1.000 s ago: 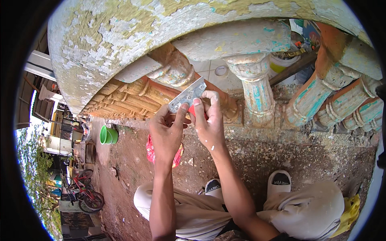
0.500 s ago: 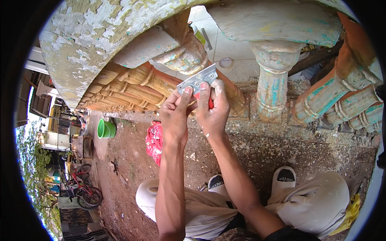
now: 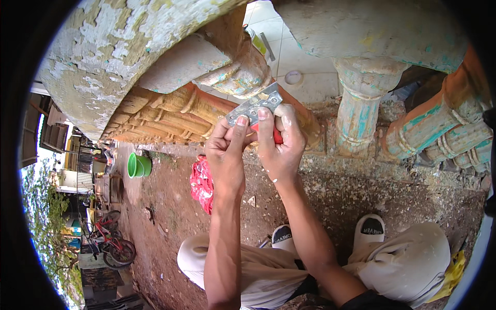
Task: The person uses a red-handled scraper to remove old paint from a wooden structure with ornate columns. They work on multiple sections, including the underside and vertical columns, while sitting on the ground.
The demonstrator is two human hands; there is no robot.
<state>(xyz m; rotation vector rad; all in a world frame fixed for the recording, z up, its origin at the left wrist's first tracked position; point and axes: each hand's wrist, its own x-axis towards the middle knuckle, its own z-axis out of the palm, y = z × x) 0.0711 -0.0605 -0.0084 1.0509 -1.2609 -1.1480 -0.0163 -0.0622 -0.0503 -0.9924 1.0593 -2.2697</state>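
Up in front of the balustrade I hold a scraper (image 3: 252, 106) with a flat grey metal blade and a red handle, mostly hidden by my fingers. My left hand (image 3: 227, 155) pinches the blade's left end, thumb on its face. My right hand (image 3: 283, 144) grips the right end and the red handle, its thumb also on the metal. Whitish specks dot the right hand. Just behind the blade stands a baluster (image 3: 240, 77) with worn, peeling paint. To its right is another baluster (image 3: 357, 111) with turquoise patches.
A weathered railing (image 3: 113, 46) curves over the upper left, above a row of orange-brown balusters (image 3: 170, 111). On the dirt ground lie a red plastic bag (image 3: 201, 183) and paint flakes. Farther left are a green bucket (image 3: 139, 165) and a red bicycle (image 3: 111, 240). White tiles (image 3: 315, 82) show beyond the balusters.
Both hands keep their hold on the scraper. The view has shifted slightly, so the balusters and the bucket appear a little farther right.
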